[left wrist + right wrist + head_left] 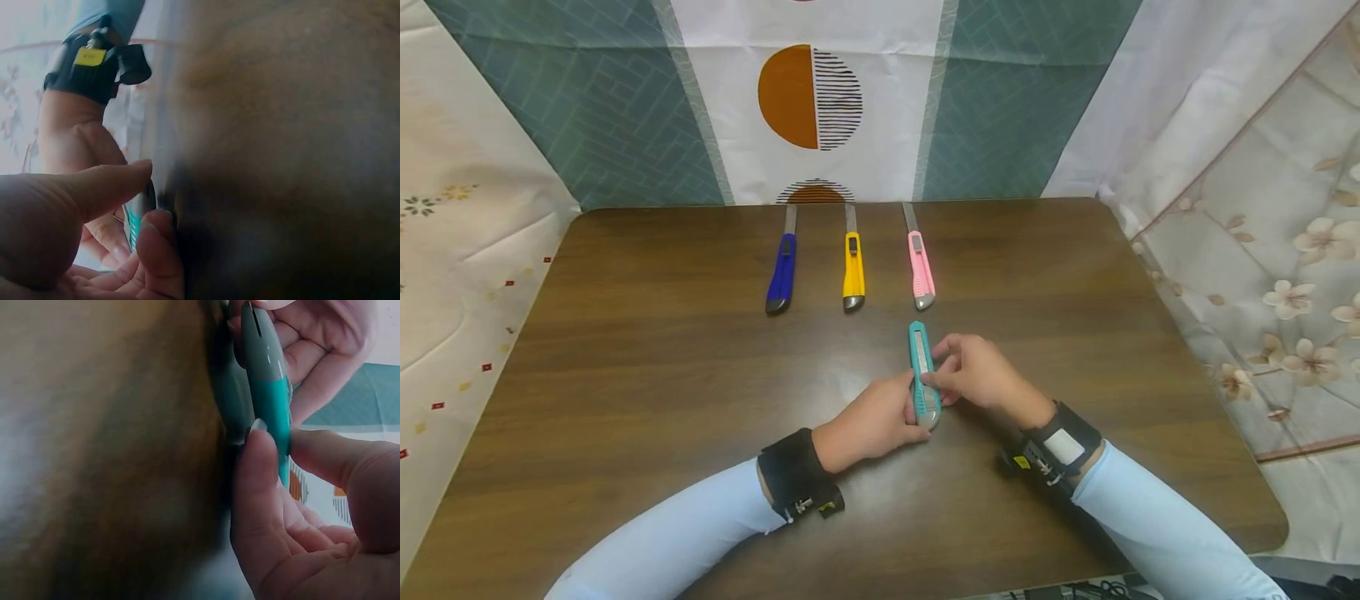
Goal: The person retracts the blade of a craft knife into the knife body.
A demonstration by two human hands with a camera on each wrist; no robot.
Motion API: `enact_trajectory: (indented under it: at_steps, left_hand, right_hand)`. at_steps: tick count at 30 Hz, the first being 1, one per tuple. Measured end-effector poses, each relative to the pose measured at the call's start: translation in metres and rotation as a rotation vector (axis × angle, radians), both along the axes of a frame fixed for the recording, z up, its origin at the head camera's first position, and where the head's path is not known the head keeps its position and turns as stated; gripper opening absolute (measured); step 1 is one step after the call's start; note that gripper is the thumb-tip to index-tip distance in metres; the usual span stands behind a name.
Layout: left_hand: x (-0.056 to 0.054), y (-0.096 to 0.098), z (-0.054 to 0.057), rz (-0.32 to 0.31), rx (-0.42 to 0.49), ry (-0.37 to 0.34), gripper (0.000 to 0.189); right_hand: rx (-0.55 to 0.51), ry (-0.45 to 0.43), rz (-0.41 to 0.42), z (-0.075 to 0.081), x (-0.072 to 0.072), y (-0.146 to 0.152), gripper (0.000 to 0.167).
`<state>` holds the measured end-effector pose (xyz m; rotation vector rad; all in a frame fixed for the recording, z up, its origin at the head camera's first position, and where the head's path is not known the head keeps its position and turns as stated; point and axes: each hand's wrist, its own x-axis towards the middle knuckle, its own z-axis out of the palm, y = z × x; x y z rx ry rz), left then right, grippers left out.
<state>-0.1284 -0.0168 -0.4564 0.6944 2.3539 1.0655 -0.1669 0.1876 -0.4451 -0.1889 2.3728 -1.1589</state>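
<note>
A teal box cutter (918, 354) with a grey end cap is held just over the table, its blade not visible past the tip. My left hand (874, 419) grips its lower end from the left, thumb near the grey cap. From the right, my right hand (983, 377) pinches the middle of the handle, the thumb lying over the slider side. In the right wrist view the cutter's teal body (270, 403) runs between the right thumb and fingers. The left wrist view shows only a small teal strip of it behind the left fingers (159, 253).
Beyond the hands lie a blue box cutter (782, 271), a yellow box cutter (853, 271) and a pink box cutter (920, 268), side by side with blades out toward the table's far edge. Patterned cloth (1015, 108) hangs behind the brown table (662, 350).
</note>
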Motion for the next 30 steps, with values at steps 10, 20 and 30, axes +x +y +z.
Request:
enact_trajectory:
  at_steps: [10,20,30]
  left_hand:
    - [0.001,0.008,-0.001,-0.018,-0.011,0.064,0.064]
    - [0.001,0.007,0.0,-0.016,-0.019,0.058,0.07]
    - [-0.013,-0.006,-0.002,0.124,0.039,-0.148,0.083]
  right_hand:
    - [0.093,0.077,0.011,-0.001,0.003,0.001,0.033]
    - [0.062,0.043,-0.018,-0.003,0.002,0.003,0.036]
    - [0.184,0.044,-0.111,0.003,-0.048,0.016,0.038]
